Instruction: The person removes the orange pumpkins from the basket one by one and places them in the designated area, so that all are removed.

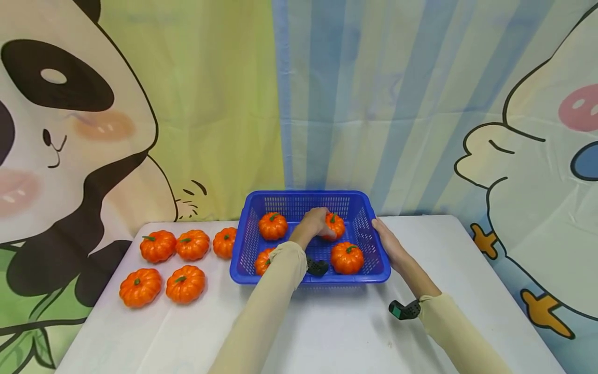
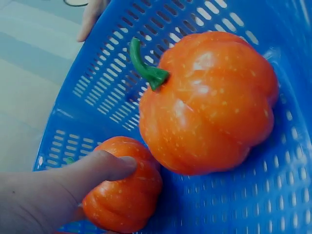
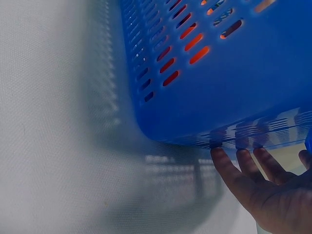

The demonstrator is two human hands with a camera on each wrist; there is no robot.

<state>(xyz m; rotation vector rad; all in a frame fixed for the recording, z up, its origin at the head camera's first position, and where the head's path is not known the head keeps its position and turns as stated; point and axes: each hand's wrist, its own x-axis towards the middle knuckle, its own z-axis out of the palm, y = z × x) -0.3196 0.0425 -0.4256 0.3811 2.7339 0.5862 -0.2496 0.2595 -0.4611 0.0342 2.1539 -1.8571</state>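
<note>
Just right of the head view's centre, our left hand (image 1: 314, 224) reaches into the blue basket (image 1: 379, 262) and curls its fingers round a small orange pumpkin (image 1: 335, 224) at the basket's back right; the wrist view shows the thumb (image 2: 100, 168) pressed on it, beside a larger pumpkin (image 2: 209, 102). Our right hand (image 1: 389, 243) lies with straight fingers against the basket's right outer wall, holding nothing. Three more pumpkins sit in the basket, and five pumpkins (image 1: 158, 245) rest on the white table (image 1: 345, 332) at the frame's lower left.
</note>
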